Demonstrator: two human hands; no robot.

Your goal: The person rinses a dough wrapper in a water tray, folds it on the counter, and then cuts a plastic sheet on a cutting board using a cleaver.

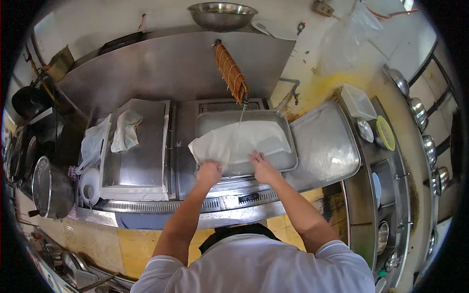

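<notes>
White wet cloth [256,136] lies in a rectangular metal tray [288,163] under running water; the left hand [210,173] apparently pinches its near edge, the right hand [264,168] spreads flat, fingers touching it.

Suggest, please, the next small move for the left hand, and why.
Probably the left hand should draw the left end of the white cloth inward: it reaches past the tray, while the water lands nearer the cloth's middle.
</notes>
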